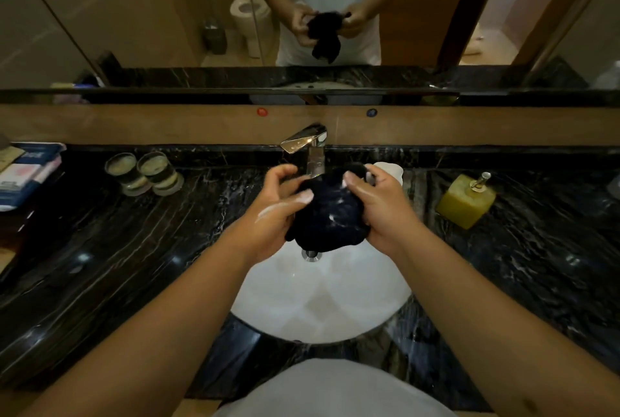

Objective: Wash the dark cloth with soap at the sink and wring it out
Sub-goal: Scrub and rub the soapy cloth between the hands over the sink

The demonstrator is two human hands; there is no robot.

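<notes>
- Left hand (273, 212), left of the faucet (310, 148), gripped the dark cloth (327, 215) with curled, soapy fingers.
- The cloth hung bunched below the faucet, over the sink (318, 309).
- Right hand (379, 208) pinched its other side.
- Probably mid-scrub; rinsing and wringing remained.

A dim, warm-lit bathroom has a black veined marble tabletop (100, 249), a tan wall band (134, 125) at 12 o'clock, and a wide mirror (100, 14) above.

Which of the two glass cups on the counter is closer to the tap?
The right-hand glass cup of the pair is closer to the tap. The other glass cup stands just beyond it, towards the stack of packets.
</notes>
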